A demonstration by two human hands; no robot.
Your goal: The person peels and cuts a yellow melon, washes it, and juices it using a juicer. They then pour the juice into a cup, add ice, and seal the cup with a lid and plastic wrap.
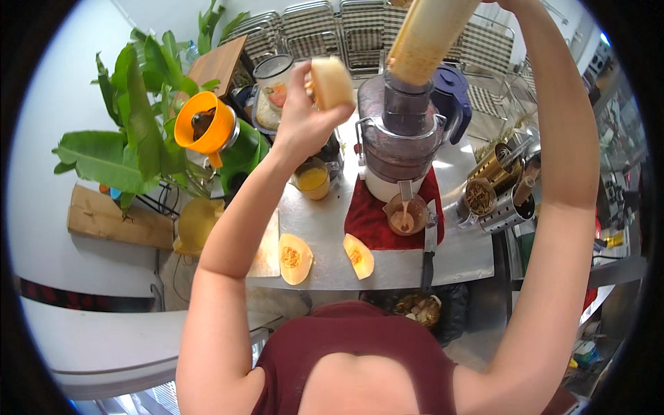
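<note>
A piece of melon (pixel 332 83), slightly blurred, is gripped in my left hand (pixel 306 104), raised left of the juicer (pixel 402 135). My right hand (pixel 506 4) is mostly cut off by the top edge, at the upper end of the juicer's plastic pusher (pixel 433 41). That pusher is tilted, its lower end over the mouth of the feed chute (pixel 407 104). From the spout (pixel 405 189), pinkish juice runs into a clear jug (pixel 407 215). Two melon wedges with seeds, one larger (pixel 295 259) and one smaller (pixel 359 257), lie near the metal table's front edge.
A knife (pixel 429 249) lies beside the jug, its handle at the table edge. Under the juicer is a red cloth (pixel 358 223). A jug of yellow juice (pixel 314 181), a cutting board (pixel 268 249), a purple-lidded pitcher (pixel 451 98) and metal utensil holders (pixel 506 207) stand around. A waste bin (pixel 420 308) sits below.
</note>
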